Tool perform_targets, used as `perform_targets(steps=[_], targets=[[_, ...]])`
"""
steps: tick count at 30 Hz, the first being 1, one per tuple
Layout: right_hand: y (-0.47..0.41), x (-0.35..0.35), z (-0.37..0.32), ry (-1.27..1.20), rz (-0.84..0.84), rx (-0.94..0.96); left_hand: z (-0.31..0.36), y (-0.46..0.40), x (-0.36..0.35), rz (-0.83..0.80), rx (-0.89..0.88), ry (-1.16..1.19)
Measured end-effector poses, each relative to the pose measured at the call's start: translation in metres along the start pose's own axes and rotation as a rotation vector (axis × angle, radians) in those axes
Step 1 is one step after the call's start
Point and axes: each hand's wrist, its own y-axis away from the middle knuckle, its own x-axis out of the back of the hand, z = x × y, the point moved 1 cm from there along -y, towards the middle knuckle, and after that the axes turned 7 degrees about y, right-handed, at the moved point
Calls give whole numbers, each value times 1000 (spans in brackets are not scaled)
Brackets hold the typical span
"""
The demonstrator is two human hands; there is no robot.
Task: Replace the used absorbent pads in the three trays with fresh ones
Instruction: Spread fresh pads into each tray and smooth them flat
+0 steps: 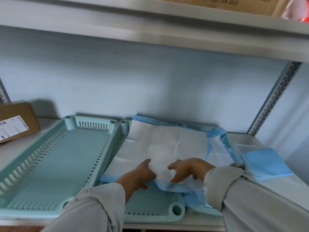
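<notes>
Pad gripped at its near edge by both hands, over middle tray at shelf front; best drawn flat, corners squared inside rim.

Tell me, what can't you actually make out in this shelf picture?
All in the head view:
- Third tray: mostly hidden under the blue-edged pads.
- Whether the white pad is used or fresh: cannot tell.
- Label on the brown box: too small.
- Carton print above: cut off by the top edge.
</notes>
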Motion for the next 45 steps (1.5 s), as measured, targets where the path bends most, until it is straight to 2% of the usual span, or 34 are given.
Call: perform_targets(steps=[5,9,11,15,17,20,22,24,25,27,31,33,35,38,40,43,45], targets=[[-1,-2,-1,-100,5,19,12,3,-10,100,-29,384],[1,-3,0,-247,19,29,14,7,-16,72,1,535],[3,-1,0,-261,14,36,18,9,-14,95,-32,463],[12,8,-4,-252,6,54,37,15,6,338,-191,370],[14,11,-9,-285,-13,75,51,22,20,393,-286,362],[13,12,-23,-358,-70,108,76,35,44,370,-506,278],[12,14,-34,-429,-174,134,90,42,65,303,-662,247],[16,19,-44,-433,-332,176,95,50,87,236,-712,196],[17,23,-46,-428,-369,189,94,55,97,220,-682,157],[15,34,-41,-438,-270,138,88,62,114,218,-545,63],[-6,56,-16,-523,328,-69,61,54,137,362,-315,-82],[-20,59,-5,-441,486,-126,52,46,140,397,-278,-94],[-30,55,-1,-357,469,-150,48,41,140,414,-279,-87],[-42,48,-1,-394,448,-129,55,34,142,405,-334,-61],[-50,46,4,-532,454,-142,63,31,145,394,-377,-41],[-56,41,14,-892,368,-180,71,26,149,437,-416,7],[-60,37,18,-923,321,-180,71,18,152,504,-395,25]])
